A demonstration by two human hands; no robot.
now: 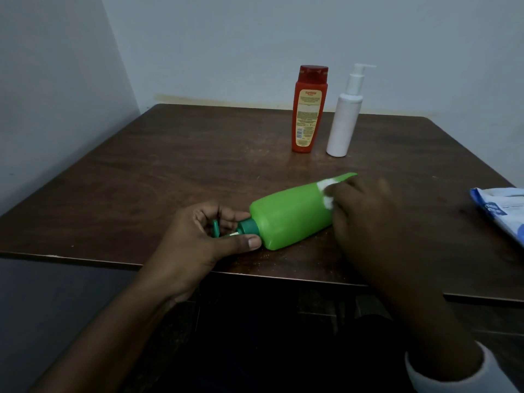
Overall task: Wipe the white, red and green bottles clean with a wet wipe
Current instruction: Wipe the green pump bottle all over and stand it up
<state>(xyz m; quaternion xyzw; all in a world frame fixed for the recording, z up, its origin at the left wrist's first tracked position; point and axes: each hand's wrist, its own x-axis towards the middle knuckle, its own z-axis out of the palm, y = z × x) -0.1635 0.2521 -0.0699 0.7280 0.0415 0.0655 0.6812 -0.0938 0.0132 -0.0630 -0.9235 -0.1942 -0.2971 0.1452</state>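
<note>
One green bottle [292, 214] lies near the table [170, 165]'s front edge, left hand [198, 239] pinching its neck, right hand [365, 205] clutching one wet wipe [326, 185] against it; one red bottle [309, 109] and one white bottle [344, 120] stand behind.

A dark brown wooden table [170, 165] stands with its far edge against the back wall, its top scuffed and dusted with pale specks near the front edge. Towards the back the red bottle [309, 109] and the white bottle [341, 129] with a pump top stand upright just beside each other, the white one to the right. The green bottle [289, 217] lies on its side near the front edge, dark green cap [248, 226] pointing left, and a blue-and-white packet [504, 211] lies flat at the table's right edge.
</note>
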